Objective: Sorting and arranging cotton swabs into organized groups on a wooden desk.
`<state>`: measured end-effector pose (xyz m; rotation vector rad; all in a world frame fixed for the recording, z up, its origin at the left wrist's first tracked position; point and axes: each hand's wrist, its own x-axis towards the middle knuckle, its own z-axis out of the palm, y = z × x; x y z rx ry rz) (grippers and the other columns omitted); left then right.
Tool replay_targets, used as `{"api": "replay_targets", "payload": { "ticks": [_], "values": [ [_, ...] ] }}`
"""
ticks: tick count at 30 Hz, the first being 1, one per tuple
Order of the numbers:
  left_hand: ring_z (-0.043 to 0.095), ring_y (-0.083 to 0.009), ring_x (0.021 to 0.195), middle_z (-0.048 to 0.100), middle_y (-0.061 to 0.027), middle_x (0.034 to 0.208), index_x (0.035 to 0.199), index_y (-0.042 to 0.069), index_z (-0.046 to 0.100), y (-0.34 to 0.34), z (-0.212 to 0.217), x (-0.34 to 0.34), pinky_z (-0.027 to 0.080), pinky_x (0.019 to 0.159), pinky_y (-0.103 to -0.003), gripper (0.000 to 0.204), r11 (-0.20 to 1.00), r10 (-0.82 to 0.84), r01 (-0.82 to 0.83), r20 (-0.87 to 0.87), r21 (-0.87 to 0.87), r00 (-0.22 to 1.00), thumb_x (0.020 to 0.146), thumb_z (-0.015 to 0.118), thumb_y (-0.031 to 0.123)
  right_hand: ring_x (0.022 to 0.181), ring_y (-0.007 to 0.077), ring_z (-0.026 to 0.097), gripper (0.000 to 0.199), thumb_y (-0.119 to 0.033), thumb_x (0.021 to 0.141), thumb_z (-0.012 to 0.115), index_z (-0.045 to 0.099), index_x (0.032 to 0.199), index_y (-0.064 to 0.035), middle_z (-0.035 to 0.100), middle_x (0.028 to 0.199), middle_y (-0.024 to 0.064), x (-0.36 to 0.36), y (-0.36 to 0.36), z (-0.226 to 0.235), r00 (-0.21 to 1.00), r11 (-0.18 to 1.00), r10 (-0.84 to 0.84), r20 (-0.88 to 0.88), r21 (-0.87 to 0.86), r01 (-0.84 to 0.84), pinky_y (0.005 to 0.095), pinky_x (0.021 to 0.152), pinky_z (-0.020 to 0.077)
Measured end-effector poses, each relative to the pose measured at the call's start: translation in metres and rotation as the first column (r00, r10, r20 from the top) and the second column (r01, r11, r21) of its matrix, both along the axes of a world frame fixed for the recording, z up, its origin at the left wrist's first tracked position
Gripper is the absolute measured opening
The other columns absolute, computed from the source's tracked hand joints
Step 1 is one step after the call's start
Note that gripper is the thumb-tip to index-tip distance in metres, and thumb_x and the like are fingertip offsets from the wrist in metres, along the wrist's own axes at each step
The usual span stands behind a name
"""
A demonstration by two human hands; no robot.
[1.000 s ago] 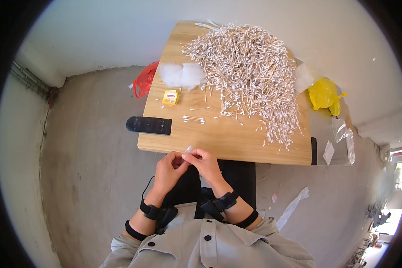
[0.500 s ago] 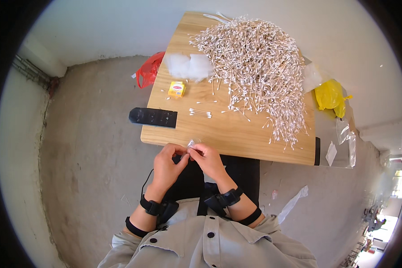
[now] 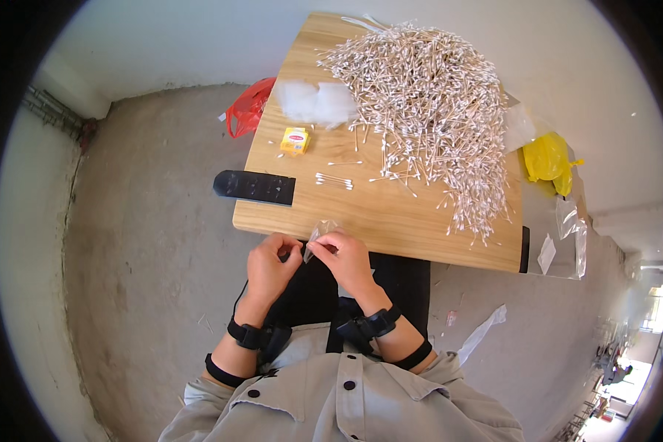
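A small clear plastic bag (image 3: 319, 230) is pinched in my right hand (image 3: 347, 259) at the table's front edge. Its upper end shows above the fingers; the rest is partly hidden by them. Close on its left, my left hand (image 3: 267, 267) has thumb and forefinger pressed together, and whatever lies between them is hidden. Beyond the hands, several cotton swabs (image 3: 334, 180) lie side by side in a short row, with a single swab (image 3: 345, 163) behind them. A large heap of cotton swabs (image 3: 435, 96) covers the far right of the wooden table (image 3: 272, 221).
A small yellow box (image 3: 295, 140) and translucent plastic bags (image 3: 317, 103) lie at the table's left. A black strap-like piece (image 3: 254, 188) juts past the left edge. A red bag (image 3: 249, 109) is beyond that side; a yellow bag (image 3: 546, 158) sits at the right.
The clear bag shows more of itself above my right fingers. My left hand has drawn slightly left, away from the right. The view has shifted a little.
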<state>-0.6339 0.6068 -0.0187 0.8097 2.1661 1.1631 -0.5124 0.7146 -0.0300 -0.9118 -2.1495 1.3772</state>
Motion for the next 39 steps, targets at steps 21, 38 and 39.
{"api": "replay_targets", "payload": {
  "ticks": [21, 38, 39],
  "values": [
    [0.065, -0.0256, 0.064, 0.066, -0.0097, 0.072, 0.075, 0.004, 0.065, -0.007, -0.009, -0.001, 0.05, 0.059, -0.035, 0.011, 1.0, -0.011, 0.01, -0.105, -0.011, 0.994, 0.072, 0.069, 0.014, 0.065, 0.0249, 0.061, 0.014, -0.017, 0.081, 0.07, 0.067, 0.078, -0.0041, 0.06, 0.072, 0.0108, -0.005, -0.006, -0.005, 0.998, 0.999, 0.043, 0.04, -0.008, -0.043, 0.0344, 0.058, 0.0466],
    [0.049, -0.0359, 0.115, 0.054, -0.0164, 0.12, 0.126, 0.007, 0.049, -0.006, 0.01, -0.017, 0.04, 0.099, -0.042, 0.074, 0.885, -0.393, 0.459, -0.401, 0.079, 0.827, 0.061, 0.083, 0.015, 0.066, 0.0125, 0.062, 0.011, -0.008, 0.089, 0.059, 0.063, 0.092, 0.0019, 0.065, 0.076, 0.006, -0.004, -0.002, -0.02, 0.987, 0.71, 0.067, -0.147, -0.688, -0.151, 0.0258, 0.06, 0.0493],
    [0.05, -0.0356, 0.116, 0.054, -0.0162, 0.122, 0.125, 0.007, 0.05, -0.005, 0.007, -0.019, 0.04, 0.099, -0.042, 0.072, 0.867, -0.441, 0.493, -0.347, 0.073, 0.828, 0.062, 0.083, 0.015, 0.066, 0.0129, 0.062, 0.011, -0.009, 0.089, 0.06, 0.063, 0.092, 0.0016, 0.065, 0.076, 0.0062, -0.005, -0.001, -0.022, 0.988, 0.797, 0.094, -0.12, -0.586, -0.147, 0.0261, 0.06, 0.0496]
  ]
}}
